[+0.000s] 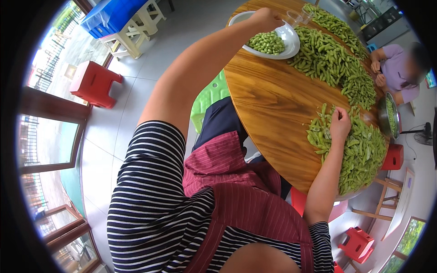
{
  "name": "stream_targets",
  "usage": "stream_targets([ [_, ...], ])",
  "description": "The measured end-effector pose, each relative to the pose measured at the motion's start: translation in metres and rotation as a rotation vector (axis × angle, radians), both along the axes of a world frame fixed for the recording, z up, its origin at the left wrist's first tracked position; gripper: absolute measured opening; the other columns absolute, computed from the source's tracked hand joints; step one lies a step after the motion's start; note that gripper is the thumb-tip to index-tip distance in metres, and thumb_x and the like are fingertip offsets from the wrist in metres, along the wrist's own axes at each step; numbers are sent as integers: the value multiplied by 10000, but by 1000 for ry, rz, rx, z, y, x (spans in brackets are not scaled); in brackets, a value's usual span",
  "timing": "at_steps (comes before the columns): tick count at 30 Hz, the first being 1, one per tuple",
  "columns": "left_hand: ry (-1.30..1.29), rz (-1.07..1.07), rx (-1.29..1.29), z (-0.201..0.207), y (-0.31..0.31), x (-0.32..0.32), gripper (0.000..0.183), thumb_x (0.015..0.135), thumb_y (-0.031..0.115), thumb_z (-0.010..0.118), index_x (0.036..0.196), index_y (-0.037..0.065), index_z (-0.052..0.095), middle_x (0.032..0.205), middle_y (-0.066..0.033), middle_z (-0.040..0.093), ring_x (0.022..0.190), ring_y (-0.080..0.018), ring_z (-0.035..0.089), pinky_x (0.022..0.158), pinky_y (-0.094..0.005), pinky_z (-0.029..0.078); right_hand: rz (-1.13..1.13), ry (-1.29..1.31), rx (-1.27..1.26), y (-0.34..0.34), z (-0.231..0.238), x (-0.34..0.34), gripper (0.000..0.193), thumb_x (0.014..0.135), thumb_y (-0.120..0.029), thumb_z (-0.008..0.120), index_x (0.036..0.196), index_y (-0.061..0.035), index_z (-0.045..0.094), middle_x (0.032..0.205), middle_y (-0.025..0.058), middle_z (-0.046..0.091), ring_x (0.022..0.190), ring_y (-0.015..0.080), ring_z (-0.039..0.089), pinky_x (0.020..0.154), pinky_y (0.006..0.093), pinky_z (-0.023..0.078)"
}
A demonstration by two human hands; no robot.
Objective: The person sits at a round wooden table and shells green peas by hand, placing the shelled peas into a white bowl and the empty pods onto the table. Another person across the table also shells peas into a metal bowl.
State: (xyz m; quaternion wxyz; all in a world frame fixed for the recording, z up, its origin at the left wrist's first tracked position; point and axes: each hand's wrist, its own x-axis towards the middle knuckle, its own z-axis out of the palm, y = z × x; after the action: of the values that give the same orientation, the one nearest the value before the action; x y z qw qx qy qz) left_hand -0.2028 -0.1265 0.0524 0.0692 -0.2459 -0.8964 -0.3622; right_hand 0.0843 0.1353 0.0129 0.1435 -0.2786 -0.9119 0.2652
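Note:
My left hand [267, 19] is over the rim of a white bowl [292, 42], its fingers drawn together; what they hold, if anything, is hidden. Shelled green beans [266, 43] lie in that bowl. My right hand [340, 123] is at the upper edge of a heap of opened, flattened green pods [362, 157], its fingers curled closed. Whether a pod is in them I cannot make out. Beyond both hands, a long heap of plump green pods [323, 54] stretches across the round wooden table [266, 100].
Two clear cups [294, 18] stand beside the white bowl. Across the table a person in a purple shirt [395, 68] works with both hands near a metal bowl [389, 116] of green beans. A green stool [211, 98] and red stools [95, 84] stand on the floor.

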Motion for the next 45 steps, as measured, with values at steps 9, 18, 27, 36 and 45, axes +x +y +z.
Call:
stream_targets([
  [9,108,21,-253,0,9,-24,337,786,378,602,965,95,637,803,-71,632,710,-230,601,620,-330,471,19,8,-60,3,-2,-1,216,883,-196,494,1019,-58,590,928,76,592,777,199,570,685,321,454],
  [18,108,-6,24,1,3,-11,240,779,226,601,930,40,605,763,-99,611,687,-226,581,609,-345,444,71,4,63,9,-5,-6,162,874,-172,510,945,-56,599,825,81,589,662,209,555,603,337,458],
  [27,-63,18,-59,23,8,7,416,726,425,671,682,18,595,574,-90,554,538,-201,519,524,-338,404,198,-102,271,-15,42,-60,148,842,-181,524,877,-76,622,972,82,593,897,248,551,866,364,406],
  [36,137,72,87,7,5,20,243,798,306,581,836,72,634,859,-106,620,796,-282,584,698,-423,423,270,-130,374,-41,34,-140,227,857,-112,475,1056,-68,575,1033,119,560,924,273,540,789,373,454],
  [45,-145,-302,549,20,70,147,135,849,138,564,835,4,581,707,-30,576,636,-95,500,590,-242,412,290,-93,158,1,12,-73,57,828,-49,501,802,-6,528,776,143,504,769,285,508,697,405,415],
])
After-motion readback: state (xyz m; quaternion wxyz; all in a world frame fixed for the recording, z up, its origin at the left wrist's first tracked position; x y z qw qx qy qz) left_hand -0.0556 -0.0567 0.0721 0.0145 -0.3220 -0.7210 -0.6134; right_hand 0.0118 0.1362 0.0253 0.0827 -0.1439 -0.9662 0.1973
